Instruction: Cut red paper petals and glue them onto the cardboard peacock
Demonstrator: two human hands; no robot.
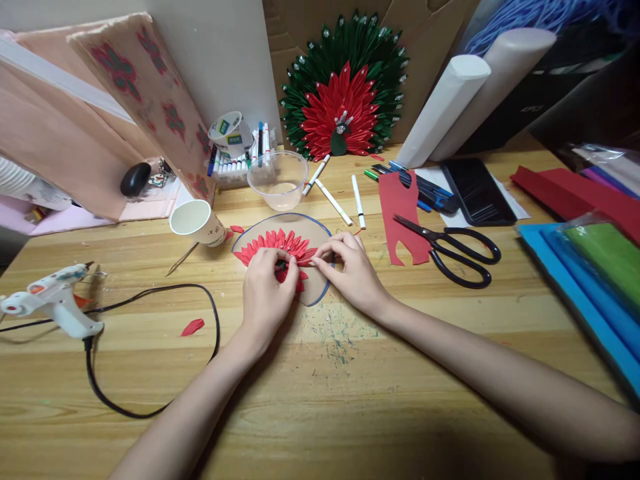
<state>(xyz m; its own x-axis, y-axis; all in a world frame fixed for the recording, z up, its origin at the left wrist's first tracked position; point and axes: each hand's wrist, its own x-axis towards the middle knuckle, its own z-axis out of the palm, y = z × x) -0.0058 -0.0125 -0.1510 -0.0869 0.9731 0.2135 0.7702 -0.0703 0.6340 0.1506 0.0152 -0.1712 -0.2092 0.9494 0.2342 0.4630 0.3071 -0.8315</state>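
Note:
Between my hands lies a round cardboard disc (pixel 314 292) outlined in blue, partly covered by a fan of red petals (pixel 273 241). My left hand (pixel 270 287) rests over the fan's lower middle, thumb and forefinger pinched near a small dark green piece (pixel 281 265). With thumb and forefinger, my right hand (pixel 350 270) pinches the tip of a red petal (pixel 306 258) at the fan's right side. The base of that petal is close to my left fingertips. What my left fingers hold, if anything, is hidden by the hand.
A glue gun (pixel 60 300) with a looping black cord lies left, near a loose red petal (pixel 193 327) and a paper cup (pixel 197 223). Black-handled scissors (pixel 450 250) rest on cut red paper (pixel 400 200) at right. Behind stand a plastic bowl (pixel 279 179) and a red-green peacock fan (pixel 345 93).

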